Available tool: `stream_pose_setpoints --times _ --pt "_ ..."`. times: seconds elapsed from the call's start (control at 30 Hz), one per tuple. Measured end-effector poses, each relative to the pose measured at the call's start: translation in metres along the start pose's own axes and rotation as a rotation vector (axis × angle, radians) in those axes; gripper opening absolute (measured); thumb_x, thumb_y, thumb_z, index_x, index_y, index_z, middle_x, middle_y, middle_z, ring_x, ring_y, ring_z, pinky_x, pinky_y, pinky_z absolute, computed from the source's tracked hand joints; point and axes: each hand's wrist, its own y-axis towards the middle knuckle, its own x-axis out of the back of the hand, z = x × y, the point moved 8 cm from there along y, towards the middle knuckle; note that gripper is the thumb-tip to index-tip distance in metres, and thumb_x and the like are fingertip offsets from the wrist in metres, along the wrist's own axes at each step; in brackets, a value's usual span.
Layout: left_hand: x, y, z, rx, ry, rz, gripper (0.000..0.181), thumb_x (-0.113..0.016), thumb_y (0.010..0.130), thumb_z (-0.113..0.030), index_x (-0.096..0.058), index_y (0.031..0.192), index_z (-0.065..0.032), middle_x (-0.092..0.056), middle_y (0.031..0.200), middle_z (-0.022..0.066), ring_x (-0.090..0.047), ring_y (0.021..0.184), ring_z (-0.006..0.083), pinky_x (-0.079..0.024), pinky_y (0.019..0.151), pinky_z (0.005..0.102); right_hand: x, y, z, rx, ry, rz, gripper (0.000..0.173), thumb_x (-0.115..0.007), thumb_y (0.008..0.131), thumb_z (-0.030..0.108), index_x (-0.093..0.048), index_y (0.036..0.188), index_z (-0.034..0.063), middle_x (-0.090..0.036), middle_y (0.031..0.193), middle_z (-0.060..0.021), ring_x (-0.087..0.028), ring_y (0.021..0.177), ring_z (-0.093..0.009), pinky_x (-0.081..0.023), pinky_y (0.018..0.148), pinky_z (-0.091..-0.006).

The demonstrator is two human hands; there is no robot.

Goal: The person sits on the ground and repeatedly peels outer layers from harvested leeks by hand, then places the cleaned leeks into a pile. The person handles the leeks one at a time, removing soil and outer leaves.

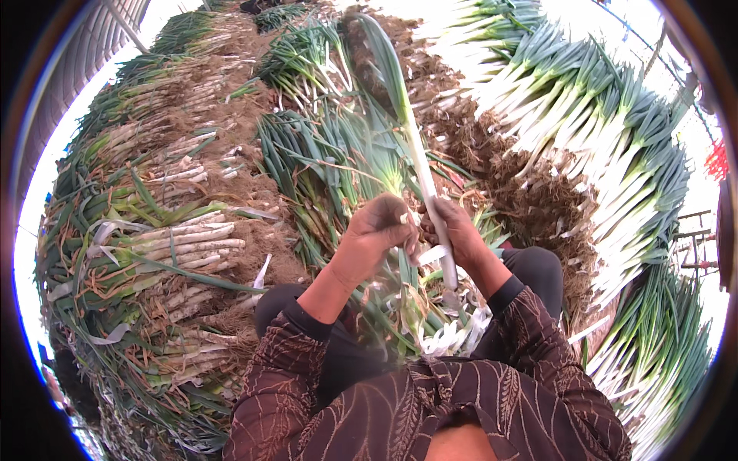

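Note:
My right hand is closed around the white stalk of a long green onion, whose green leaves point up and away from me and whose lower end hangs above my lap. Close beside it, my left hand has curled fingers near a loose green leaf with a pale base; whether it grips that leaf is unclear. A strip of white peeled skin sticks out by the stalk, between my hands. Below lie peeled-off skins and leaves between my knees.
Unpeeled green onions are heaped along the left. More leafy onions lie ahead. Along the right runs a long row of cleaner white-stalked onions, with brown roots toward me. A metal rack stands at the far right.

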Motion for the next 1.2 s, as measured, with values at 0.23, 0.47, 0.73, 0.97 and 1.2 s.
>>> stream_pose_setpoints --times 0.23,0.47,0.73,0.97,1.2 --pt "0.017 0.0 -0.021 0.073 -0.175 -0.065 0.01 -0.055 0.086 0.001 -0.052 0.092 -0.0066 -0.048 0.063 0.0025 -0.038 0.043 0.0053 -0.024 0.035 0.0177 0.028 0.011 -0.022 -0.186 0.502 -0.04 0.021 -0.056 0.093 0.025 -0.052 0.093 0.0051 -0.046 0.064 0.002 -0.045 0.048 -0.007 -0.035 0.034 -0.019" --pt "0.063 0.02 0.064 0.484 0.348 -0.483 0.018 -0.072 0.081 -0.021 -0.06 0.086 -0.0082 -0.049 0.06 -0.0057 -0.036 0.04 0.0015 -0.02 0.034 0.018 0.006 -0.018 -0.024 -0.12 0.313 0.028 0.033 -0.057 0.092 0.038 -0.053 0.1 0.0063 -0.047 0.067 0.0024 -0.043 0.048 -0.006 -0.035 0.038 -0.0187" --pt "0.064 0.031 0.068 0.412 0.212 -0.425 0.008 -0.065 0.074 -0.005 -0.065 0.082 -0.0014 -0.056 0.062 -0.0017 -0.041 0.043 0.0039 -0.027 0.039 0.0198 -0.011 -0.032 -0.009 0.114 -0.157 0.123 0.036 -0.061 0.089 0.039 -0.051 0.101 0.0058 -0.05 0.066 0.0018 -0.047 0.05 -0.006 -0.038 0.043 -0.0203" --pt "0.054 0.027 0.063 0.37 0.153 -0.415 0.005 -0.061 0.075 0.001 -0.061 0.079 -0.0013 -0.057 0.062 0.0012 -0.041 0.039 0.0034 -0.027 0.035 0.0172 -0.012 -0.039 -0.008 0.118 -0.167 0.166 0.036 -0.06 0.09 0.036 -0.051 0.106 0.0044 -0.052 0.068 -0.0002 -0.048 0.051 -0.007 -0.038 0.044 -0.0202" --pt "0.06 0.023 0.078 0.439 -0.051 -0.45 0.005 -0.063 0.075 -0.002 -0.058 0.075 -0.0025 -0.055 0.062 0.0027 -0.04 0.04 0.0044 -0.026 0.034 0.0173 -0.025 -0.048 -0.005 -0.028 0.174 0.292 0.047 -0.061 0.088 0.044 -0.052 0.107 0.0023 -0.043 0.064 0.0028 -0.037 0.046 -0.004 -0.03 0.039 -0.0171"
